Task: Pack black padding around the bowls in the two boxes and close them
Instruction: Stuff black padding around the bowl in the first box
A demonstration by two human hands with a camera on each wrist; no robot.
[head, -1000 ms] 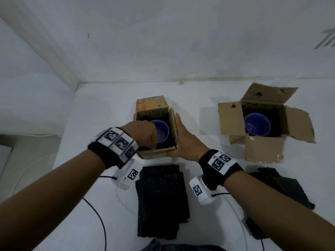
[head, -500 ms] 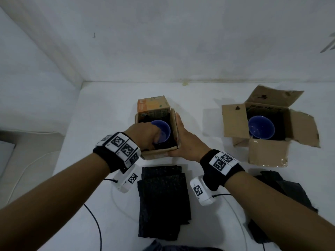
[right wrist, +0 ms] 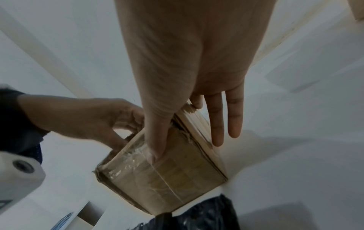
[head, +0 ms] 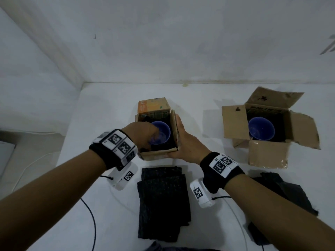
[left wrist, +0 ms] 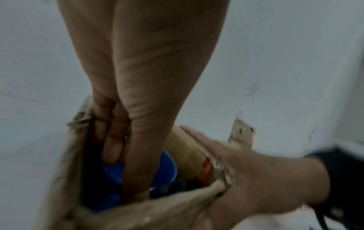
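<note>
Head view alone gives me whole table [head: 108, 109]: second box [head: 268, 151], flaps spread, well right of right hand [head: 188, 142], blue bowl [head: 261, 128] on black padding inside. Padding stack [head: 163, 201] lies between my wrists. Right wrist view alone shows thumb and straight fingers [right wrist: 216, 124] flat against small box [head: 157, 153]. Left hand [head: 143, 134] reaches inside it, fingers [left wrist: 112, 137] curled beside second blue bowl [head: 163, 133]; what they grasp, I cannot tell.
</note>
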